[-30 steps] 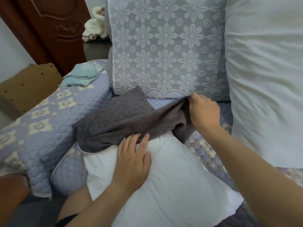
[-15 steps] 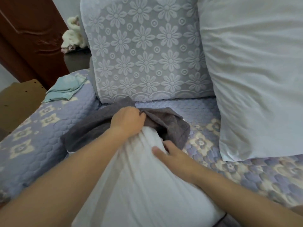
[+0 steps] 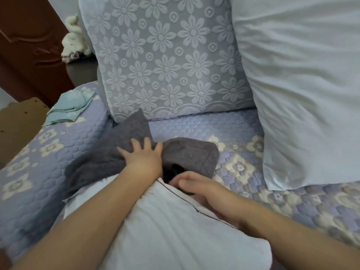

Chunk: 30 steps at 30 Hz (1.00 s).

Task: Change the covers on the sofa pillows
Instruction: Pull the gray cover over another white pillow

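A white pillow insert (image 3: 175, 230) lies across my lap on the sofa, its far end pushed into a dark grey cover (image 3: 191, 152). My left hand (image 3: 142, 154) presses flat on top of the grey cover with its fingers spread. My right hand (image 3: 194, 185) lies blurred along the insert's right corner, at the dark mouth of the cover; its fingertips are hard to make out. A seam line runs across the insert just behind that hand.
A floral lace cushion (image 3: 165, 65) leans against the sofa back, and a large bare white pillow (image 3: 302, 84) stands to its right. A folded light-blue cloth (image 3: 70, 106) lies on the quilted armrest (image 3: 39, 162). A brown door (image 3: 29, 45) and a plush toy (image 3: 75, 41) are behind.
My left hand has gone from gripping the cover's edge to lying flat on it, fingers spread. My right hand has slid up to the cover's mouth. The cover sits further over the insert.
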{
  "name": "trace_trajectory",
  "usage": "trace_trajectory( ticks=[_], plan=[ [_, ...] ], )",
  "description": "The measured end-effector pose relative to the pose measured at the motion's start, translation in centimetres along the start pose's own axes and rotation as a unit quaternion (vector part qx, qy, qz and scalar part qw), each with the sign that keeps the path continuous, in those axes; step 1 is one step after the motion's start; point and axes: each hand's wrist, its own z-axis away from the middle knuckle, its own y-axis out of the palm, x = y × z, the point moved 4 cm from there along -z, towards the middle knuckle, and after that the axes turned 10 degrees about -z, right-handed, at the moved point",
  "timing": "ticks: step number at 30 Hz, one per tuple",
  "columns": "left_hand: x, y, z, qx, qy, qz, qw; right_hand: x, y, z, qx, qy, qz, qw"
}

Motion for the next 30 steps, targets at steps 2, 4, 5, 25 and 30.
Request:
trace_trajectory(
  ticks=[2,4,5,25,30],
  plan=[
    [1.8,-0.6,0.4,-0.028,-0.055,0.018,0.998,-1.6,-0.9,-0.8,-0.040,0.017,0.028,0.999],
    [3.8,-1.4,0.9,-0.085,-0.048,0.061,0.993,-2.2,0.2,-2.2,-0.046,0.040,0.077,0.995],
    [4.5,-1.7,1.2,-0.113,-0.025,0.099,0.988,-1.9,0.8,-2.8,-0.051,0.037,0.081,0.995],
    [0.7,-4.8,11.8,-0.330,0.039,0.587,0.738,10.6,-0.4,3.1,-0.353,-0.285,0.532,0.715],
    [0.8,-5.0,12.6,-0.373,0.054,0.563,0.736,12.2,1.9,3.4,-0.417,-0.330,0.572,0.624]
  ],
)
